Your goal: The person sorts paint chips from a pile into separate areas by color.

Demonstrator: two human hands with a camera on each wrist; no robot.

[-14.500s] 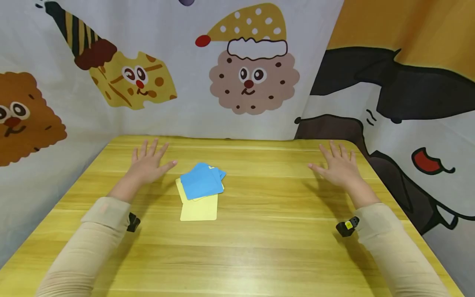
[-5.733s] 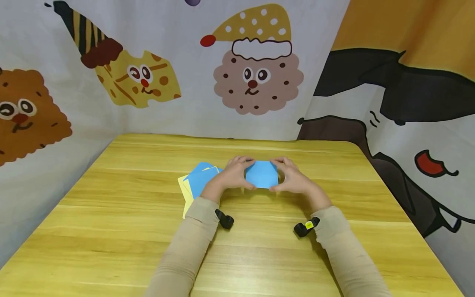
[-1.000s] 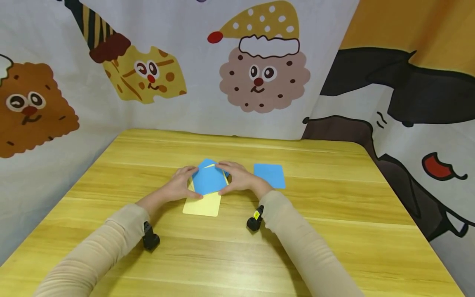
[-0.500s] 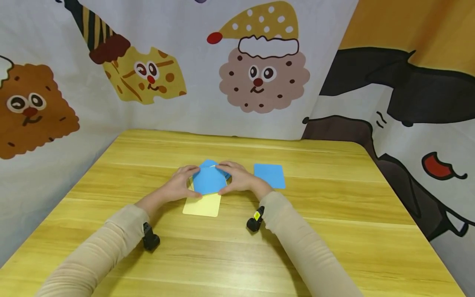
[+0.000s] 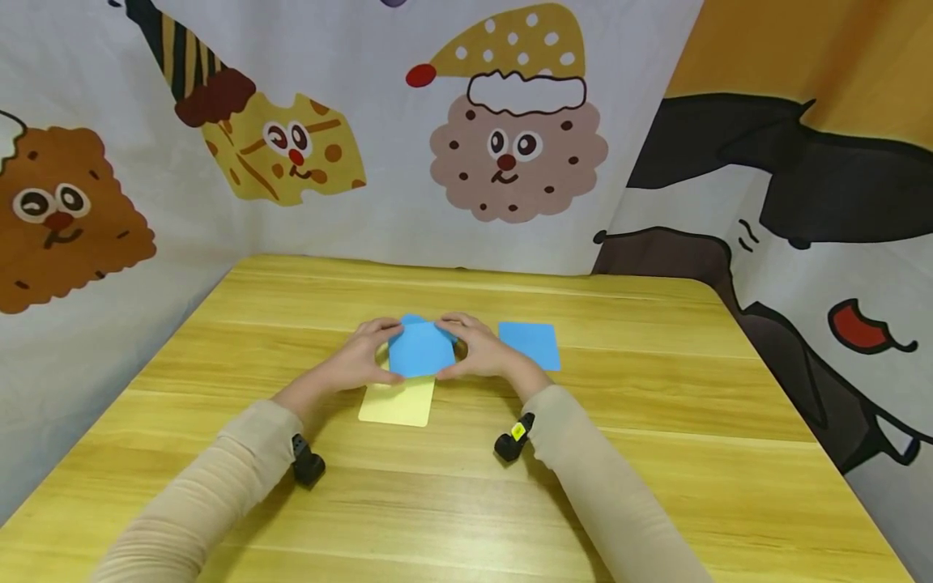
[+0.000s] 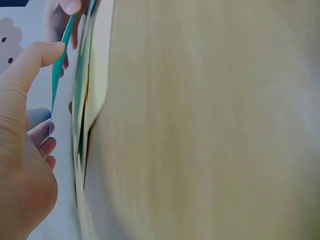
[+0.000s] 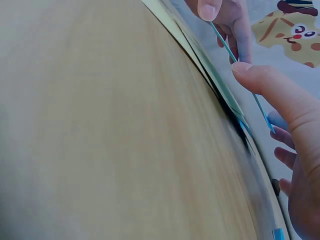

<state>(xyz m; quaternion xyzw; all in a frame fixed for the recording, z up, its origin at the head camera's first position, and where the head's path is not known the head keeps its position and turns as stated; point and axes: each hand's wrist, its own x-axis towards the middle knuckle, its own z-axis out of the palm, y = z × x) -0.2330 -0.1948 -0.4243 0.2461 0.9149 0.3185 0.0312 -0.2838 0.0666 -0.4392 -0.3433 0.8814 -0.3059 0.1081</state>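
Now a blue card (image 5: 420, 350) is pinched at its edges between the fingers of the left hand (image 5: 355, 364) and right hand (image 5: 481, 353), above the stack (image 5: 397, 401).

Blue card (image 5: 420, 351) lifted off the stack, pinched at both side edges.
Square, thin, plain blue, rounded corners. It's held roughly flat just above the card stack (image 5: 397, 402), clear of it; wrist views show it edge-on with a gap to the cards below (image 6: 56, 80) (image 7: 239, 74). The stack's top visible card is pale yellow, with a blue corner poking out at the far side, lying flat on the table left of centre.
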